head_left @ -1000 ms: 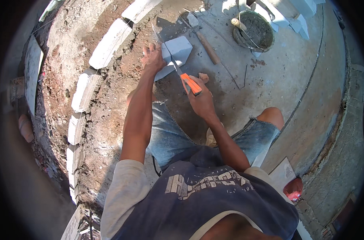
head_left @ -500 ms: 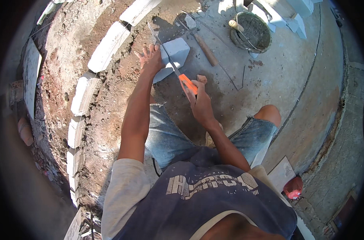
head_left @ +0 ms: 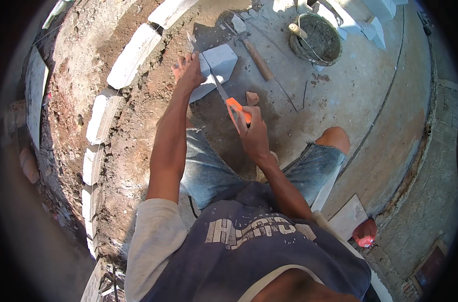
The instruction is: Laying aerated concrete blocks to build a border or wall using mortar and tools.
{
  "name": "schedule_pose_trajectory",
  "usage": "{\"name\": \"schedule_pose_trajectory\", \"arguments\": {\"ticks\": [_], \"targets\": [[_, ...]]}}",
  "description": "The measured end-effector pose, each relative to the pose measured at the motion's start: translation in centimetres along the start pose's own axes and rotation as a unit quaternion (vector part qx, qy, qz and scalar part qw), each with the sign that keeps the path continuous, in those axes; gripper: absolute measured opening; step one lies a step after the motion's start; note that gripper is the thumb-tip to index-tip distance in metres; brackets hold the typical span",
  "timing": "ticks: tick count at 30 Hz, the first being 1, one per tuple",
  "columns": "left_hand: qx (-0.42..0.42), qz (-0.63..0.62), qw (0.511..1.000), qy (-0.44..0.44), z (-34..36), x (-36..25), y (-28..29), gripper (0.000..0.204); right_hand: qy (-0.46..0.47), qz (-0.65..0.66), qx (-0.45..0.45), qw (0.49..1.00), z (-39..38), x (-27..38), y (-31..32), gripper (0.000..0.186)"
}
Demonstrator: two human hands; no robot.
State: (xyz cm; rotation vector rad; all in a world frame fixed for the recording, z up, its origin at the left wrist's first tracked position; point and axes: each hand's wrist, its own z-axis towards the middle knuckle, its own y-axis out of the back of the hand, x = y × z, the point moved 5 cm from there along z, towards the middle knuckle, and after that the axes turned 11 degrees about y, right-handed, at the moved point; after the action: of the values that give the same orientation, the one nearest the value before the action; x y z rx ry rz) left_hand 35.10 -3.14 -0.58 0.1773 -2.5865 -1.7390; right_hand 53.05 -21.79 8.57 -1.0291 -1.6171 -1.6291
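Note:
My right hand is closed around the orange handle of a handsaw, whose blade slants away across a white block. The blade seems to sit in a cut in the block, with its tip showing past the far side. On the block's left part lies my left hand, fingers spread and pressing down, holding nothing. A brick-coloured chunk rests on the ground just beyond my right hand. Right of the block is a wooden-handled tool, its head partly lost in shadow.
A bucket of grey mortar with a wooden-handled tool in it stands at the far right, near white block pieces. A curved row of white blocks runs along the left over rough soil. A bent metal rod lies on the concrete.
The saw has been drawn back slightly toward me, so less of its blade shows past the block. My left hand stays on the block; the whole view has shifted a little.

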Motion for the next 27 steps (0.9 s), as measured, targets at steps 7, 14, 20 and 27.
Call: {"name": "schedule_pose_trajectory", "arguments": {"ticks": [7,14,20,27], "targets": [[-0.018,-0.014,0.999,0.031,0.7,2.6,2.3,0.092,0.016,0.001,0.005,1.000,-8.6,1.5,4.3,0.029],[0.045,0.012,0.998,0.035,-0.5,0.0,1.1,0.093,0.032,-0.010,0.017,0.999,1.1,-0.1,-0.4,0.028],[0.004,0.005,0.999,0.054,2.7,3.4,3.7,0.101,0.066,-0.009,-0.027,0.997,-11.4,0.2,6.7,0.026],[0.030,0.023,0.999,0.037,1.5,-0.3,1.3,0.098,0.073,-0.006,-0.016,0.997,4.8,-0.7,-2.0,0.025]]}}
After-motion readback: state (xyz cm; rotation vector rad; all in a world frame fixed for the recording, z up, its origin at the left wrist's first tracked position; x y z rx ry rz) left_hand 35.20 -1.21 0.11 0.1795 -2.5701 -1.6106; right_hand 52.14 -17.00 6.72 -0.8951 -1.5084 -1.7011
